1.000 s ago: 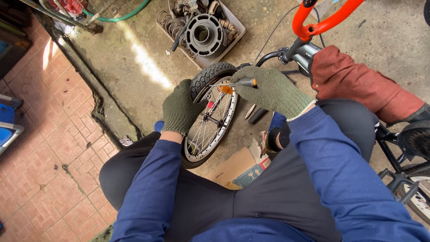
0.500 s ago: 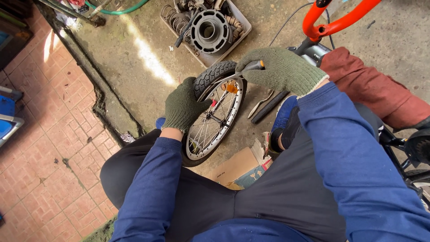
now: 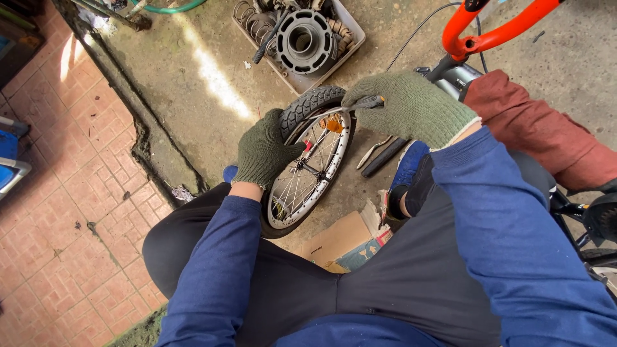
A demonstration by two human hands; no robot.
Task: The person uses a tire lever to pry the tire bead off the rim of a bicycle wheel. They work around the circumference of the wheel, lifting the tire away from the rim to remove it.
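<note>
1. Wheel first: small spoked bicycle wheel with a knobby black tyre and silver rim [image 3: 308, 164] stands upright on the concrete floor [image 3: 193, 83], braced between the knees.
2. Left hand [image 3: 263, 151], in a dark green knitted glove, lies curled over the tyre's left side, grip closed on the tread; best kept there, pressing firmly so the wheel cannot roll or twist.
3. Right hand [image 3: 411, 106], in a lighter green glove, pinches a slim metal lever tool [image 3: 360, 106], fingers clamped on its handle, tip meeting the rim near the top by the orange reflector [image 3: 334, 124].
4. Judged wise: keep the tip between tyre bead and rim, clear of spokes, and lever with short, steady strokes rather than one hard pull.
5. Spare dark tools [image 3: 384, 154] lie on the floor just right of the wheel, near the blue shoe [image 3: 408, 170]; within easy reach if a second lever is wanted.
6. Grey tray of metal parts [image 3: 302, 38] sits well beyond the wheel; orange bicycle frame [image 3: 495, 32] stands to the right.
</note>
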